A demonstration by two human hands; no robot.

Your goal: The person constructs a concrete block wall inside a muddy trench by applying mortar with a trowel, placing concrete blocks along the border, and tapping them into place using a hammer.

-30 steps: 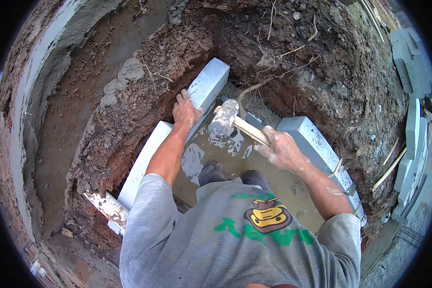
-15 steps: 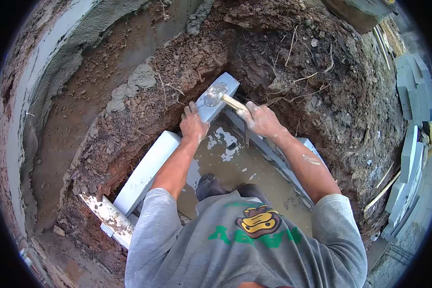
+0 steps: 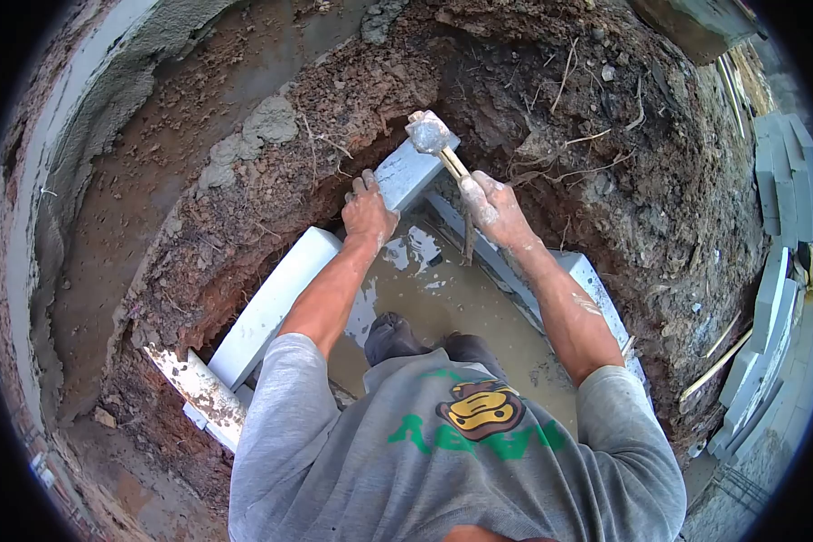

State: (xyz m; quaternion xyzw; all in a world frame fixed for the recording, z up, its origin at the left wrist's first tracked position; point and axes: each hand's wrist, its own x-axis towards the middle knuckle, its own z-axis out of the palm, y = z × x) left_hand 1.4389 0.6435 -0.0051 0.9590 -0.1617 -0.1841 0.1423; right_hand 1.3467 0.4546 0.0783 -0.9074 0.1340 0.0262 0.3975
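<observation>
My left hand (image 3: pixel 369 215) rests on the near end of a pale block (image 3: pixel 410 173) set against the dirt wall, its fingers bent over the block's left edge. My right hand (image 3: pixel 497 211) is wrapped round the wooden handle of a hammer (image 3: pixel 428 134). The hammer's mud-smeared head appears over the block's far end; whether they touch I cannot tell. Nearer, on the left, lies another pale block (image 3: pixel 275 303). A further block (image 3: pixel 596 294) runs along the right side, partly behind my right forearm.
Muddy water (image 3: pixel 443 298) covers the pit floor round my boots (image 3: pixel 393 339). A dirty white pipe (image 3: pixel 199 393) sticks out at the lower left. Roots hang from the dirt wall (image 3: pixel 677 199). Stacked blocks (image 3: pixel 775 316) stand at the far right, and a plastered wall (image 3: pixel 41 217) curves along the left.
The hammer has swung from above the water onto the block, then lifted towards its far end. My right hand has moved left and up with it. My left hand has stayed on the block.
</observation>
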